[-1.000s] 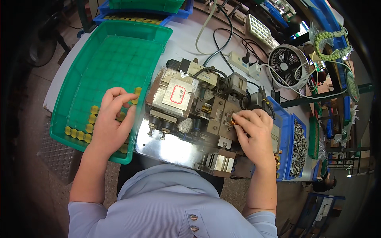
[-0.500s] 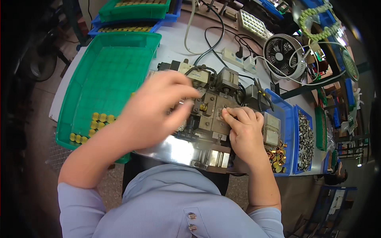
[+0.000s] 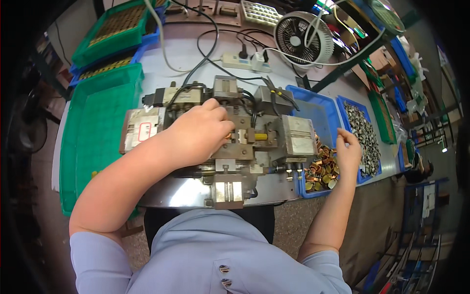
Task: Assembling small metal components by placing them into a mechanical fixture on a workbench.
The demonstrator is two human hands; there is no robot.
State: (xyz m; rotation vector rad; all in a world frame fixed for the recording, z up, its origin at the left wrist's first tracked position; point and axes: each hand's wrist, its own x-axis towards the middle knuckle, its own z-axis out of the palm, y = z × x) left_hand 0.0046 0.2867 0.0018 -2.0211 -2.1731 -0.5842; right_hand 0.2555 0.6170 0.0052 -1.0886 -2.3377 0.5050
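My left hand (image 3: 201,131) lies over the middle of a metal clamping fixture (image 3: 238,151), fingers curled down and closed. A bit of copper colour shows at its fingertips, but the piece itself is mostly hidden. Just right of those fingers, a yellow spring-like part (image 3: 261,136) sits in the fixture. Out to the right, my right hand (image 3: 348,153) is raised by the near side of a blue bin of small silvery metal parts (image 3: 363,128). Its thumb and fingers are bent together; whatever they hold, if anything, is too small to make out.
A blue bin (image 3: 313,105) with copper and yellow pieces (image 3: 323,169) adjoins the fixture's right side. Left stands a green tray (image 3: 98,132), with stacked trays (image 3: 115,29) behind. Cables, a power strip (image 3: 237,61) and a fan (image 3: 301,39) occupy the back.
My left hand has come from the fixture's left side onto its middle. My right hand has left the fixture and moved right to the bins. The view has shifted too.
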